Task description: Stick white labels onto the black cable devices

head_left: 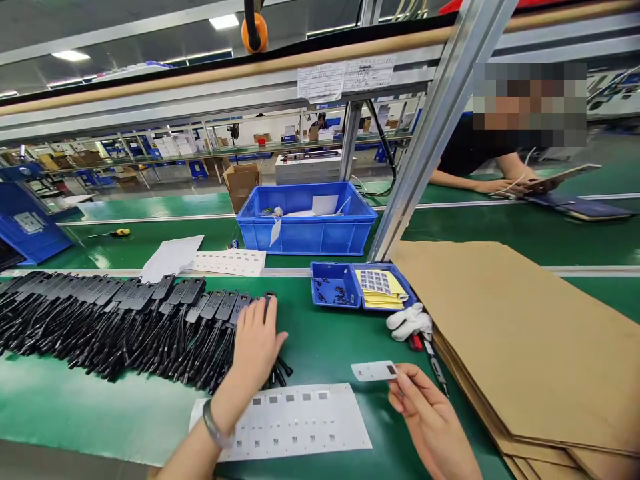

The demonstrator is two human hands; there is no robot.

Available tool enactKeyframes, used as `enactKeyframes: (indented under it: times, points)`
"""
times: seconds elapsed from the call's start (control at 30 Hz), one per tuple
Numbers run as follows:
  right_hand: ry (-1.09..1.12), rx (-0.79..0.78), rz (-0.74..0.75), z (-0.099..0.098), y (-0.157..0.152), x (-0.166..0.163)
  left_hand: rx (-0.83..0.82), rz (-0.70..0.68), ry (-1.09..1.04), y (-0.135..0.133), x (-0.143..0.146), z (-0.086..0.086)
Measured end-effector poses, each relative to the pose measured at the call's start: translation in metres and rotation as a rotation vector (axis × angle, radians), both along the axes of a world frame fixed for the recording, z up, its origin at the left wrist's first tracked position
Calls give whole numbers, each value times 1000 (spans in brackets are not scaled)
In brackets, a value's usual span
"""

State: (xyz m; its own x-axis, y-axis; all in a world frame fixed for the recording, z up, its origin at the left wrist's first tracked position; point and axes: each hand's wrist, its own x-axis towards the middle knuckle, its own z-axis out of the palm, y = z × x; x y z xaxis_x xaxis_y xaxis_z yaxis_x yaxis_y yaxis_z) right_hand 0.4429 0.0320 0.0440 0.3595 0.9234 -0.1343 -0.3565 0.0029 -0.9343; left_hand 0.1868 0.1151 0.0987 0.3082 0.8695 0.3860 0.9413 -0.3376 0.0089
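Note:
My left hand lies over the right end of a long row of black devices with cables. Its fingers stretch forward and the thumb stands apart. One black device shows just past the fingertips; whether they touch it I cannot tell. Between thumb and fingers, my right hand pinches one end of a small white label with a dark square on it, held above the green table. Below my left forearm lies a sheet of printed labels, partly covered by the wrist.
Small blue trays hold dark little parts and yellow-backed stickers. White gloves and a pen-like tool lie beside stacked cardboard. Behind are a large blue bin, a metal post and a co-worker holding a flat panel.

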Motion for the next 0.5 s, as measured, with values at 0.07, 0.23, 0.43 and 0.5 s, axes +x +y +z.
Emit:
enactKeyframes:
  times: [0.07, 0.23, 0.43, 0.5]
  points:
    - [23, -8, 28, 5, 0, -9, -34, 55, 78, 24, -1, 10]
    - [129, -39, 48, 16, -1, -21, 5, -39, 16, 45, -8, 0]
    - [193, -28, 78, 18, -7, -25, 83, -116, -826, 10, -13, 11]
    - [118, 11, 65, 21, -13, -27, -16, -95, -1193, -16, -11, 25]
